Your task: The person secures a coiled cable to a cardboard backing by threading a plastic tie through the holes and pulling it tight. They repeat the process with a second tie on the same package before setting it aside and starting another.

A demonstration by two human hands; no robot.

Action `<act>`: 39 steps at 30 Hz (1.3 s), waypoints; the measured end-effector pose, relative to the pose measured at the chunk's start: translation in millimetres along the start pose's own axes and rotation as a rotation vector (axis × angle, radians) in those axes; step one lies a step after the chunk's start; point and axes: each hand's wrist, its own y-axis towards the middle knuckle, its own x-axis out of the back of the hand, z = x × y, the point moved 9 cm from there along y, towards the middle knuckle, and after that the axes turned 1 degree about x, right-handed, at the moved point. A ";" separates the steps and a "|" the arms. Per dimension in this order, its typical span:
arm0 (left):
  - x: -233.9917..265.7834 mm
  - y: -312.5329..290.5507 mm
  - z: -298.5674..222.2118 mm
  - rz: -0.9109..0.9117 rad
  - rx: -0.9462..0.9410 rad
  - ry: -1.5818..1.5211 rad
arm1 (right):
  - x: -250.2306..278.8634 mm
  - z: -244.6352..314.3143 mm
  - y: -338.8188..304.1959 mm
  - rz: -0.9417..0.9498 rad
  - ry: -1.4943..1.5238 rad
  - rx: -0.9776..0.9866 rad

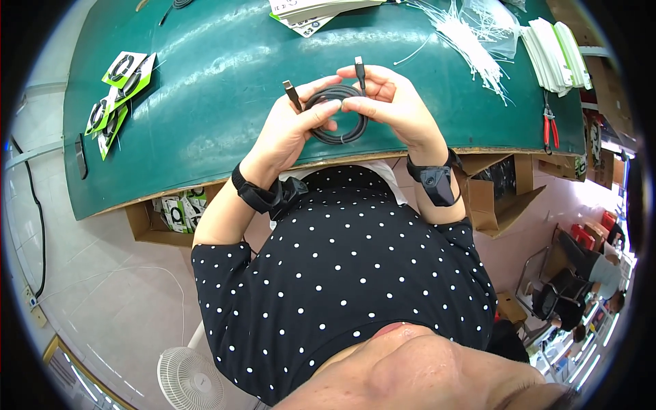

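Note:
A coiled black cable (335,139) is held up between my two hands over the near edge of the green table. My left hand (290,123) pinches the left side of the coil, thumb across it, and one plug (292,93) sticks up beside its fingers. On the other side my right hand (388,102) grips the coil's upper right between thumb and fingers. A second plug (359,68) stands upright next to that hand's fingertips. Low on the coil a small tie shows. Each wrist wears a black strap with a small device.
White cable ties (471,48) lie loose at the back right, near stacked white cards (550,58) and red-handled cutters (550,130). Carded cables (121,89) lie at the left. More cards (318,10) sit at the far edge. Open cardboard boxes (154,225) stand below the table.

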 end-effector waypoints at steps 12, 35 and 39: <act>4.6 3.4 0.4 0.122 -0.133 -0.200 | 1.4 -20.3 -1.6 -0.074 -0.194 0.061; 10.8 10.6 17.0 -0.019 0.050 -0.290 | 0.2 -25.8 3.9 -0.089 -0.324 0.155; 11.6 9.7 18.5 -0.011 0.066 -0.249 | 0.5 -8.0 -0.3 -0.119 -0.700 0.201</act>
